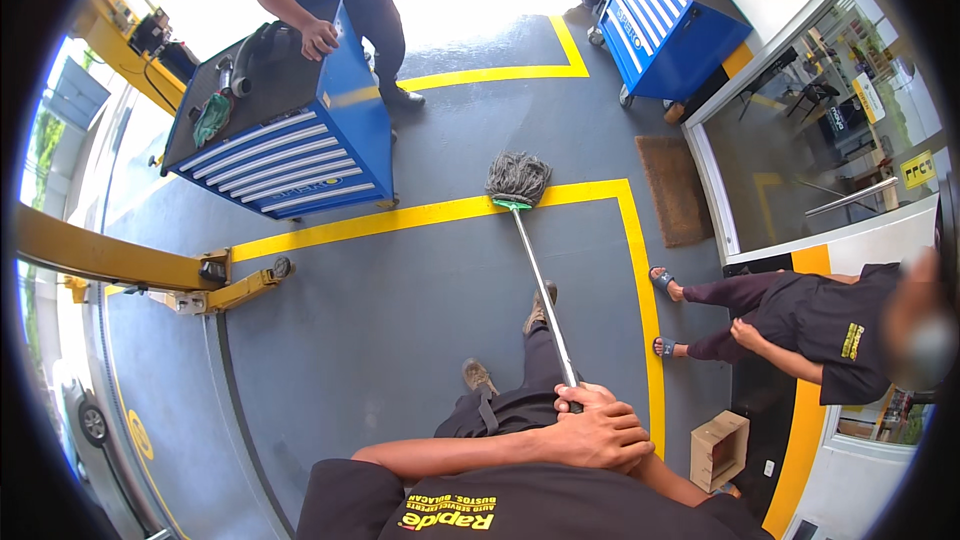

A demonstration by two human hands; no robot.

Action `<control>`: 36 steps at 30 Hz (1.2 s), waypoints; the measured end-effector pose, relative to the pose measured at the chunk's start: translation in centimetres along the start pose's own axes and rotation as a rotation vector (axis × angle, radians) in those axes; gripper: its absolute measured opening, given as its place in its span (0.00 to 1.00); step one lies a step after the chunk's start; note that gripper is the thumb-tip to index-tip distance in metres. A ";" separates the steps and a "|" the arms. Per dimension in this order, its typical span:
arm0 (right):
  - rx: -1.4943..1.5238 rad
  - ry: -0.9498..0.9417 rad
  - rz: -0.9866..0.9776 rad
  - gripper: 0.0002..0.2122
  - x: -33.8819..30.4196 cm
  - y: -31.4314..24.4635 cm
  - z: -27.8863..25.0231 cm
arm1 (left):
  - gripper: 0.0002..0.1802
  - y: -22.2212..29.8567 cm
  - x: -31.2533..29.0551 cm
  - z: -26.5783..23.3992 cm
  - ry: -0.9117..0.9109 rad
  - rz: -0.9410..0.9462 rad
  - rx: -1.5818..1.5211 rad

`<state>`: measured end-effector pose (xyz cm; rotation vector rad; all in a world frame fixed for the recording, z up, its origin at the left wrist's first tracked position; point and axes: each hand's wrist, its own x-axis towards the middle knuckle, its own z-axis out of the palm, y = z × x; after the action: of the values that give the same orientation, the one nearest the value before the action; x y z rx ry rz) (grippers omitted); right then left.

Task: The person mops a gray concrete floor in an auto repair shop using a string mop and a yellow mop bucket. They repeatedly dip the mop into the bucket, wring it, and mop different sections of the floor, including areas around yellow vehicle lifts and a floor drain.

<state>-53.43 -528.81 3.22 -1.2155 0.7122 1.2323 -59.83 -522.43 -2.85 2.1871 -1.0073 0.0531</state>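
A mop with a grey string head [517, 178], a green collar and a long metal handle [545, 290] rests on the grey floor, its head lying on a yellow floor line [420, 213]. Both my hands close around the top of the handle near my chest. My left hand [603, 437] lies on top, its forearm crossing in from the left. My right hand [583, 397] is mostly covered beneath it, with only its fingers showing around the handle. My shoes [478, 377] stand just behind the handle.
A blue drawer cart [290, 155] stands at the back left with a person's hand on it. A second blue cart [662, 25] is at the back right. A yellow lift arm [120, 260] reaches in from the left. On the right are a brown mat [675, 190], a cardboard box [718, 448] and a person in sandals [800, 320].
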 end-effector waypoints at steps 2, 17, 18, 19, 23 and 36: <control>0.114 -0.012 -0.060 0.08 -0.4 0.4 1.0 | 0.17 -0.2 0.5 -5.0 0.114 0.129 -0.244; -0.211 0.021 -0.413 0.06 25.3 -18.8 -5.0 | 0.14 -20.1 9.4 -7.1 0.566 -0.446 0.068; -0.344 0.092 -0.395 0.07 28.4 -21.9 -5.0 | 0.14 -20.3 9.1 -8.1 0.604 -0.576 0.071; -0.332 0.099 -0.386 0.07 30.4 -25.1 -4.8 | 0.13 -20.5 8.5 -9.0 0.639 -0.701 0.072; -0.331 0.087 -0.429 0.05 39.1 -33.3 -5.3 | 0.12 -20.0 4.7 -12.8 0.403 -0.909 -0.075; -0.732 0.109 -0.508 0.05 20.6 -7.9 -6.1 | 0.10 -7.9 -2.1 -5.3 0.363 -0.626 -0.189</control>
<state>-39.66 -527.41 -14.97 -1.9271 -0.0219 1.0144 -54.64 -514.35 -4.24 2.1203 -0.1036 0.0586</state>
